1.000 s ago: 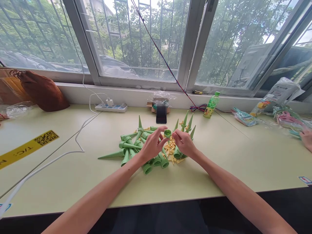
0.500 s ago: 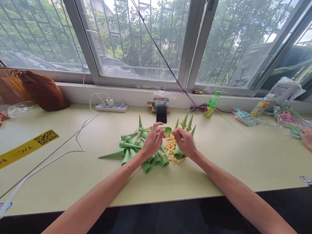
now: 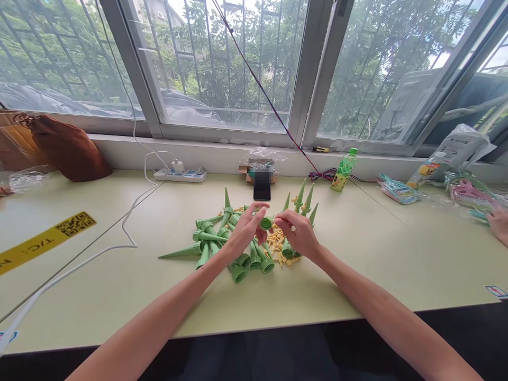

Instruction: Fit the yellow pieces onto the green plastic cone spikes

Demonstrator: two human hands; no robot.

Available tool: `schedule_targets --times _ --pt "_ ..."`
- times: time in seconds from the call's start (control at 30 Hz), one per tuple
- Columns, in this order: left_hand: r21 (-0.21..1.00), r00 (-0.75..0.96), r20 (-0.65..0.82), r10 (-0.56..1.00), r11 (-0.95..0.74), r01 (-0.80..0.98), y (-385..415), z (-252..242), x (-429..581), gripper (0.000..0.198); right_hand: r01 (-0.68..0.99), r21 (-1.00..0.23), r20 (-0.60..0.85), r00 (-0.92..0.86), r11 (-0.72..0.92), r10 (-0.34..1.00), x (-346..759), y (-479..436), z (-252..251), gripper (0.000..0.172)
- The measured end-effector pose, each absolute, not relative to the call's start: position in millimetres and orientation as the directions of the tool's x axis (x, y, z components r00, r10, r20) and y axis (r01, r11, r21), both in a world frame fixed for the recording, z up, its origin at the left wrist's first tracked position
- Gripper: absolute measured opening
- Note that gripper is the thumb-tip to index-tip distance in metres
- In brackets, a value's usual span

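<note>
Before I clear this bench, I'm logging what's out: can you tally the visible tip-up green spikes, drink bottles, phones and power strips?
Tip-up green spikes: 5
Drink bottles: 2
Phone: 1
Power strip: 1
Total: 9

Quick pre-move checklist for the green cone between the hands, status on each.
1. Mouth of held cone visible: ok, turned toward the camera.
2. Which hand bears its weight, left hand or right hand: cannot tell, fingers overlap it.
3. Small piece in right fingertips: cannot tell, too small.
4. Yellow pieces near the hands: ok, heaped on the table below.
5. Loose cones lined up: not ok, crossed and pointing different ways.
6. Bottle apart from both hands: ok.
</note>
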State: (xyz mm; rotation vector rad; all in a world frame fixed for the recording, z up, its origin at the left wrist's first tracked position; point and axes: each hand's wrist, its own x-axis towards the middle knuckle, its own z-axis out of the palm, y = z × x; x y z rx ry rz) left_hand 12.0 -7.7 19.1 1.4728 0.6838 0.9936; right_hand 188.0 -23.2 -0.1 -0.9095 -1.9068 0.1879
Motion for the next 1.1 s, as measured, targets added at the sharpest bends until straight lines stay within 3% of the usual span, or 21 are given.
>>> schedule_targets --times 0.17,0.53,1.1 --pt "0.974 0.472 0.182 0.862 -0.092 -0.208 -5.5 16.3 10.9 0.039 0.480 -0.530 0.706 -0.208 0.699 0.677 187.5 -23.0 0.9 0.020" --pt "0.958 0.468 0.171 0.867 -0.034 -0.286 -5.0 16.8 10.3 0.034 0.515 -0.491 0.743 -0.173 0.702 0.646 186.7 -22.7 0.9 0.018" --pt "0.967 0.474 0.158 0.866 -0.039 -0.251 -7.4 18.2 11.2 0.037 0.536 -0.478 0.718 -0.218 0.696 0.661 186.9 -22.2 0.6 0.026"
